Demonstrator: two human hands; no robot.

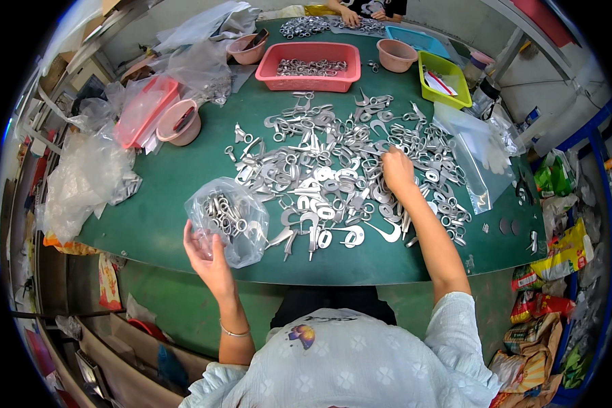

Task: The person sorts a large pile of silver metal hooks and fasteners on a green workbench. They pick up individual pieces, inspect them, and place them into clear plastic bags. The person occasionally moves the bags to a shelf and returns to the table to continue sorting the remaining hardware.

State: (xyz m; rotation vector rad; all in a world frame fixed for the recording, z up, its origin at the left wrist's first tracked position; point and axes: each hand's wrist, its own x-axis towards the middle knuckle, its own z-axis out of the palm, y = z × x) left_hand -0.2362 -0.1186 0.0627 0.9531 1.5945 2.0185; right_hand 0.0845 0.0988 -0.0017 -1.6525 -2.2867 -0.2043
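I see my left hand (207, 253) gripping the clear plastic bag (230, 219) of metal rings at the near edge of the green desk (163, 183), mouth kept up, while my right hand (396, 170), fingers curled, picks in the silver metal parts heap (333, 173) beside that bag.

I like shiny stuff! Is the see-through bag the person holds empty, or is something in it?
Not empty. Silvery metal pieces show through the clear plastic bag, which the left hand holds at the table's edge.

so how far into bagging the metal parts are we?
Early. The clear bag in the left hand holds only a small batch. The right hand is picking from the pile, and most parts are loose on the green table.
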